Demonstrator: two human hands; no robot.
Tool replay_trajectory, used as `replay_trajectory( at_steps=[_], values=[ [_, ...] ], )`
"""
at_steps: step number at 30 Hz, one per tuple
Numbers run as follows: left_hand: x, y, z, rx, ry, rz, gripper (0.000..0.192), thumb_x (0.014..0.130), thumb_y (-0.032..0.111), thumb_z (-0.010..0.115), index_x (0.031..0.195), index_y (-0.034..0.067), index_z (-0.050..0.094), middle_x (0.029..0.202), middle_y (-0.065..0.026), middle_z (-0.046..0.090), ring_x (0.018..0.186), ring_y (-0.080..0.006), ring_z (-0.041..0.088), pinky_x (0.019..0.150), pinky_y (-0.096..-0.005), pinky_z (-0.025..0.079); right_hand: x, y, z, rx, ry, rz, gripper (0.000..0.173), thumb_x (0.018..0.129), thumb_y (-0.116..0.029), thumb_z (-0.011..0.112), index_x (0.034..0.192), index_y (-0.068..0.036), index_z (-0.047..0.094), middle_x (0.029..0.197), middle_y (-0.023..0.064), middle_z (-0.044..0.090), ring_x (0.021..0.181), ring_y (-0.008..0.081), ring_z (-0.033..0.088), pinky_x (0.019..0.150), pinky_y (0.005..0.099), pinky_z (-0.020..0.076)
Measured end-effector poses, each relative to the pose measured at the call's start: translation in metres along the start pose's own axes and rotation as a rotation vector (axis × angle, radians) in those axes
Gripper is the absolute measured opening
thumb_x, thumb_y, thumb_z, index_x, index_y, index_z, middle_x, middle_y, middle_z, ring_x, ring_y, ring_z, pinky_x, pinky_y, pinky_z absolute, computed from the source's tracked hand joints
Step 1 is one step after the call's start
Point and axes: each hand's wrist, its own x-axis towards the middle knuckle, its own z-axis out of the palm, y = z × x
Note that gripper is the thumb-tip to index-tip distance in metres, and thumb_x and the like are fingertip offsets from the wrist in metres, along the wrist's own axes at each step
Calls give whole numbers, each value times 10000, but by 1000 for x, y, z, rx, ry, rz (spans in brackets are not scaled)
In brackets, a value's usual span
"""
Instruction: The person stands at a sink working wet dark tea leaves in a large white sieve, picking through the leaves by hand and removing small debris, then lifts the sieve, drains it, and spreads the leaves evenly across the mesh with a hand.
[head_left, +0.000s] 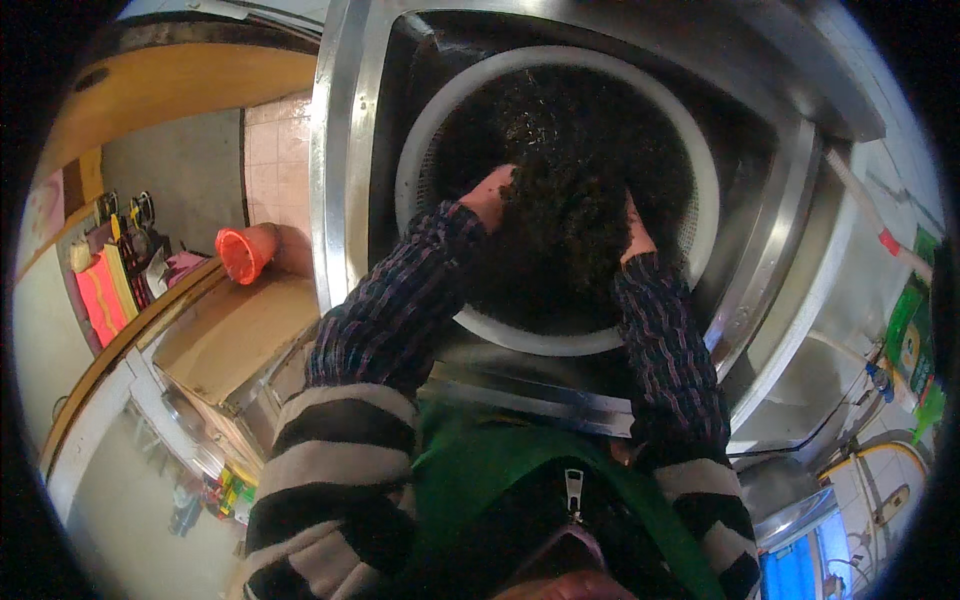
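Note:
A round, pale plastic colander (559, 58) with perforated sides sits in a stainless-steel sink (354, 187). It holds a wet, dark, stringy mass (566, 202) that looks like seaweed, though the picture does not settle this. My left hand (491, 196) reaches into the mass from the left, its fingers buried. Opposite it, my right hand (636, 229) is sunk into the same mass near the right side. A paler, clumped part of the mass lies between the two hands. Whether the fingers grip it is hidden.
Raised metal rims bound the sink, and a white hose (855, 187) runs along its right. To the left, an orange plastic cup-shaped vessel (246, 255) lies tipped beside a cardboard box (236, 337). Knives and scissors (135, 217) stand in a holder farther left. A metal bowl (787, 499) is low right.

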Motion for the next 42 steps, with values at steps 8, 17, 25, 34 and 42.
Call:
replay_trajectory(
  at_steps=[8, 17, 25, 34, 42],
  values=[
    [22, -2, 8, -70, 29, 45, 312, 857, 122, 506, 1143, 3, 546, 1077, -151, 608, 909, -244, 572, 794, -345, 471, -19, -28, 12, 81, 3, 29, 528, 904, -246, 487, 1383, -54, 376, 1381, 107, 413, 1249, 233, 415, 1027, 341, 343],
    [-45, 15, 2, -299, 469, -351, 415, 899, 220, 490, 1282, 60, 497, 1320, -111, 488, 1248, -192, 416, 1023, -334, 358, -55, -29, 2, -71, 352, -165, 557, 885, -142, 495, 1415, -130, 323, 1411, 115, 361, 1291, 244, 345, 1070, 361, 282],
    [-1, 4, 5, -64, -93, 159, 401, 986, 216, 357, 1325, 12, 425, 1293, -84, 503, 1130, -197, 502, 961, -323, 405, -24, -24, 5, -1011, -246, -59, 625, 912, -354, 485, 1425, -58, 285, 1409, 90, 387, 1263, 230, 391, 1072, 328, 303],
    [-16, 1, 10, -207, 32, -168, 336, 863, 210, 572, 1123, -3, 582, 1135, -68, 580, 972, -154, 550, 838, -284, 449, -59, -62, 25, 45, -31, -76, 422, 905, -169, 503, 1300, -29, 452, 1306, 96, 467, 1161, 172, 483, 971, 274, 384],
    [-52, -2, 8, -1077, 403, -475, 368, 901, 176, 528, 1239, 33, 506, 1163, -88, 566, 1046, -203, 537, 909, -316, 440, -57, -29, 16, 256, 321, 206, 558, 884, -205, 539, 1388, -58, 348, 1404, 102, 356, 1254, 256, 392, 1016, 336, 371]
  ],
)
